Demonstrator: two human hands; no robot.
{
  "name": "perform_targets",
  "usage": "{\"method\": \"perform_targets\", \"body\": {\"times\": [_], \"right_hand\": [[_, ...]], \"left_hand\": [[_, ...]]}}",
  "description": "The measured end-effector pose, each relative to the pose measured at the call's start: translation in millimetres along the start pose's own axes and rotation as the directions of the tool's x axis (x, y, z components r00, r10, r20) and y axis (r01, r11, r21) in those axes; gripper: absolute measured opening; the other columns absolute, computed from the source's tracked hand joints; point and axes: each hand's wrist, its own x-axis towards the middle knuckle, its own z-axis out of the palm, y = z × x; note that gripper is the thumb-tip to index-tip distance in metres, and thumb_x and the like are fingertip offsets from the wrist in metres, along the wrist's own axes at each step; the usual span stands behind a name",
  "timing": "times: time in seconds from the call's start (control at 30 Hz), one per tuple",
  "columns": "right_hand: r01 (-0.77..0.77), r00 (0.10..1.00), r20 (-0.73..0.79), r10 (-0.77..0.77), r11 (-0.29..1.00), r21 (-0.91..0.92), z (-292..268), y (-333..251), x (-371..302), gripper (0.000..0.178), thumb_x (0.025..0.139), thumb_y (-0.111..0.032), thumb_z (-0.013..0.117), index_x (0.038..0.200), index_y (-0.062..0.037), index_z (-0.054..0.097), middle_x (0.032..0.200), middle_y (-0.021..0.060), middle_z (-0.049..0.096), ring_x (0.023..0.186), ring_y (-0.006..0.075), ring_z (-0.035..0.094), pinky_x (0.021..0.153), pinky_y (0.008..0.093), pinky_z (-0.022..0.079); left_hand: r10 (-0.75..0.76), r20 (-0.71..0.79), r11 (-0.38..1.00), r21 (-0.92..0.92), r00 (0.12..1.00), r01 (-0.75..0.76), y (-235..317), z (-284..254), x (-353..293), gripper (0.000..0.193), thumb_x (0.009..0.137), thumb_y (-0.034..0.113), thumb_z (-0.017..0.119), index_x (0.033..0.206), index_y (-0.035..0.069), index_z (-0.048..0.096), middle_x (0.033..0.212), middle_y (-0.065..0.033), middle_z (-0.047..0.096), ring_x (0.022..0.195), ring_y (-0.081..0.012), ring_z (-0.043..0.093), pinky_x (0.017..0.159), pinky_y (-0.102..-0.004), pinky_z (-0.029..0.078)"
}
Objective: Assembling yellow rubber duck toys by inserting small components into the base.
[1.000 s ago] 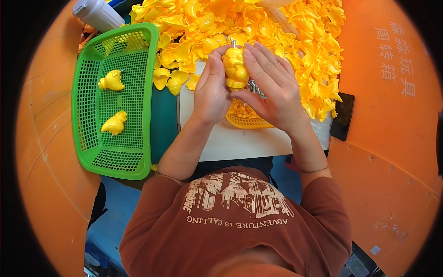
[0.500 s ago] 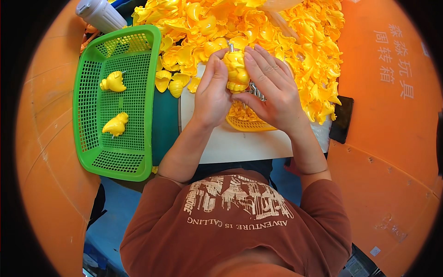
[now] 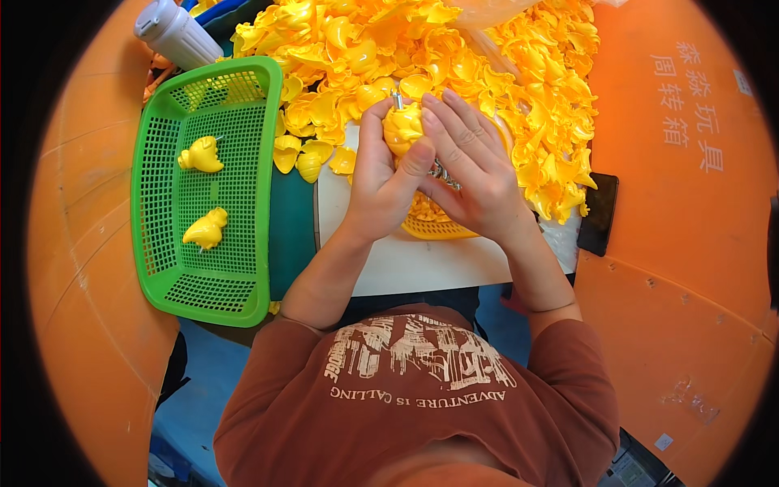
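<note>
Glossy yellow plastic figure with silver metal pin at far end gripped between left hand and right hand, held over white worktop; left thumb laid across near side. Yellow perforated plastic basket partly hidden by right hand. Curved yellow plastic shells heaped toward worktop's far edge. By left edge, two yellow plastic figurines set apart in green rectangular plastic basket.

At your far left you have a pale lidded tumbler. On your right, a dark, flat, phone-like slab lies at the edge of your bench, beside an orange panel with pale markings. Another orange panel flanks your left, and blue floor shows below.
</note>
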Motion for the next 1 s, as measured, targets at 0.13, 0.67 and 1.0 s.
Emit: {"method": "perform_targets", "body": {"times": [0.13, 0.67, 1.0], "right_hand": [[-0.120, 0.980, -0.092, 0.174, 0.898, 0.423, -3.7, -0.4, -0.3, 0.050, 0.078, -0.007, 0.066, 0.123, 0.0050, 0.048, 0.128, 0.0184, 0.048, 0.122, 0.0306, 0.043, 0.099, 0.0388, 0.036], [-0.365, 0.807, 0.034, 0.590, 0.451, 0.815, -6.2, -3.9, 3.3, 0.018, 0.089, -0.005, 0.053, 0.101, 0.0067, 0.059, 0.099, 0.0130, 0.063, 0.093, 0.0166, 0.060, 0.083, 0.0269, 0.047], [-0.280, 0.781, 0.124, 0.612, 0.166, 0.945, 23.6, -2.1, -1.3, 0.033, 0.088, -0.006, 0.054, 0.118, 0.0066, 0.049, 0.106, 0.0121, 0.060, 0.097, 0.0162, 0.058, 0.084, 0.0249, 0.045]], "left_hand": [[-0.055, 0.027, 0.994, -0.094, 0.998, 0.057, 0.8, -0.5, -3.7, 0.048, 0.089, 0.013, 0.057, 0.125, 0.001, 0.027, 0.113, -0.0093, 0.047, 0.102, -0.0119, 0.049, 0.085, -0.0242, 0.043], [0.202, 0.058, 0.973, 0.100, 0.978, -0.207, 0.2, 4.4, -5.0, 0.045, 0.085, 0.008, 0.057, 0.124, -0.006, 0.037, 0.116, -0.0130, 0.048, 0.106, -0.0178, 0.048, 0.093, -0.0304, 0.038], [0.148, -0.044, 0.983, -0.104, 0.988, -0.152, 2.7, 5.6, 1.4, 0.042, 0.084, 0.000, 0.058, 0.122, -0.010, 0.043, 0.114, -0.0158, 0.055, 0.106, -0.0191, 0.053, 0.092, -0.0294, 0.042]]}}
